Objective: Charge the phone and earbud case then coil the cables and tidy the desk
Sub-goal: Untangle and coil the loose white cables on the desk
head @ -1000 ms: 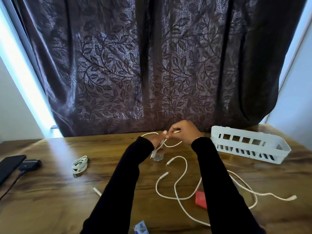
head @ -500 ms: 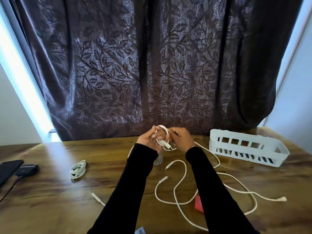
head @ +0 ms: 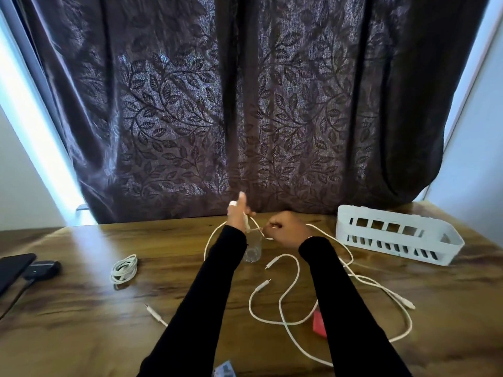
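Near edge, bottom center: small packet (head: 224, 370). Loose cables (head: 288, 295) sprawl lower right on desk (head: 81, 336), over a red item (head: 319, 323). Coiled cable (head: 124, 268) mid-left; phone (head: 12, 270) and earbud case (head: 43, 268) at far left edge. Center: left hand (head: 237, 213) w/ cable looped round fingers, right hand (head: 287, 230) pinching same cable. Basket (head: 394, 234) far right.

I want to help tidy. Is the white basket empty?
Cannot tell. The white basket stands upright, and only dark shows through its slots; its inside is hidden.

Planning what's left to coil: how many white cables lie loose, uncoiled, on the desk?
2, perhaps more: one in both hands, one loose in front. A plug end by the left sleeve may be another.
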